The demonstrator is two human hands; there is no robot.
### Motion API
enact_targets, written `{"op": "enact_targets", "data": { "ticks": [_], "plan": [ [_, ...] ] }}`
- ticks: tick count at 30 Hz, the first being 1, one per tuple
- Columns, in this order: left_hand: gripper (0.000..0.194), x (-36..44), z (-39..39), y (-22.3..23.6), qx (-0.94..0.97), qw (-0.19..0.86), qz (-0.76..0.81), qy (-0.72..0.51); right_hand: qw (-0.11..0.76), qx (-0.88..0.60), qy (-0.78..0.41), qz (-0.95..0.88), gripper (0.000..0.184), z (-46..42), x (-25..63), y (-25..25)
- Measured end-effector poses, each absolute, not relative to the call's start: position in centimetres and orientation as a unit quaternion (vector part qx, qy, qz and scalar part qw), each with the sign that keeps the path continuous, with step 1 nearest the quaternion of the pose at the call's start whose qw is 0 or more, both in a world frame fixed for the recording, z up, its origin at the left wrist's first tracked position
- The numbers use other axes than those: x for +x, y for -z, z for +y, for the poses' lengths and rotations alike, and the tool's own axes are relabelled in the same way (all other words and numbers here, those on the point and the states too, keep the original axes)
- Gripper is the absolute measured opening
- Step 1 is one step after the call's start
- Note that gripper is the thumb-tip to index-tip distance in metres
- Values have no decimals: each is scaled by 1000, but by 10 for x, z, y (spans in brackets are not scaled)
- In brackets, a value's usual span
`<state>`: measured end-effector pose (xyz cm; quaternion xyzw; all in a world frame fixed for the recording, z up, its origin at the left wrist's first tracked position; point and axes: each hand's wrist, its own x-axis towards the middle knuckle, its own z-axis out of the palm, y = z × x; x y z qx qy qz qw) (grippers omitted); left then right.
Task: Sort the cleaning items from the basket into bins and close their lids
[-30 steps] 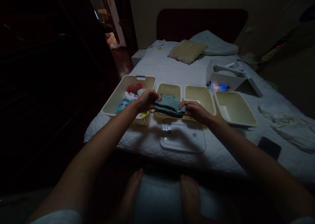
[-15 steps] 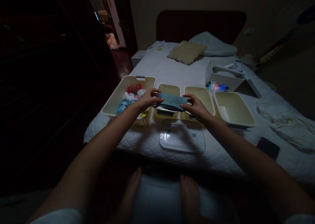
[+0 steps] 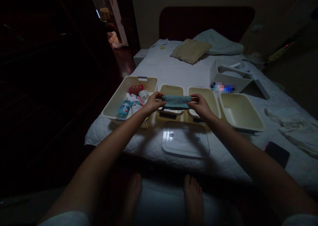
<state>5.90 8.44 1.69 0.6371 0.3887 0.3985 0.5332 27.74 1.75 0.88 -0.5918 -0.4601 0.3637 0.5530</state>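
A folded teal knitted cloth (image 3: pixel 176 102) hangs stretched between both my hands, above the nearest cream bin (image 3: pixel 171 88). My left hand (image 3: pixel 153 102) pinches its left end and my right hand (image 3: pixel 200 105) pinches its right end. A small white object shows just under the cloth; I cannot make out what it is. Right below, near the edge of the bed (image 3: pixel 174 70), lies a clear plastic lid (image 3: pixel 185 140).
A perforated cream basket (image 3: pixel 116 102) with bottles and a red item sits at the left. Two more cream bins (image 3: pixel 242 112) stand to the right, with an open white box (image 3: pixel 231 77) behind. Pillows lie at the headboard, a dark phone (image 3: pixel 277 153) and crumpled white cloth at right.
Both hands lifted the teal cloth slightly and pulled it out flatter and narrower; it went from a bunched fold to a taut strip over the bin.
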Motion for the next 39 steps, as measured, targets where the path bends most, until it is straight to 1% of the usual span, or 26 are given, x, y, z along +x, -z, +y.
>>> {"op": "enact_targets", "data": {
  "ticks": [4,7,9,12,16,19,22,24,26,29,32,35,37,39],
  "plan": [
    [32,77,91,-12,620,519,411,-421,575,-611,-270,-472,29,42,289,-5],
    [30,92,96,-8,622,502,422,-428,546,-607,-227,-530,15,54,301,0],
    [29,99,100,-4,630,489,431,-422,533,-605,-211,-553,10,57,308,5],
    [28,110,106,3,636,486,435,-413,533,-606,-187,-559,12,59,317,10],
    [26,132,114,10,610,509,442,-417,527,-618,-155,-562,16,63,334,15],
    [25,157,120,13,613,499,439,-427,524,-643,-130,-543,16,67,353,19],
    [25,187,127,15,638,493,432,-404,509,-679,-100,-519,18,68,376,29],
    [25,210,133,16,650,497,438,-372,489,-704,-70,-510,20,70,391,37],
    [25,232,138,19,662,479,465,-342,462,-730,-38,-502,22,73,404,46],
    [25,264,142,25,696,400,504,-319,413,-761,-4,-500,27,82,415,59],
    [27,289,143,33,744,328,498,-301,369,-775,9,-514,31,92,418,68],
    [25,307,143,41,781,292,480,-272,310,-796,6,-520,27,99,419,74],
    [24,315,143,48,789,273,474,-279,262,-811,5,-523,25,101,421,77],
    [27,322,141,54,786,264,477,-292,221,-821,3,-526,26,100,424,79]
  ]
}}
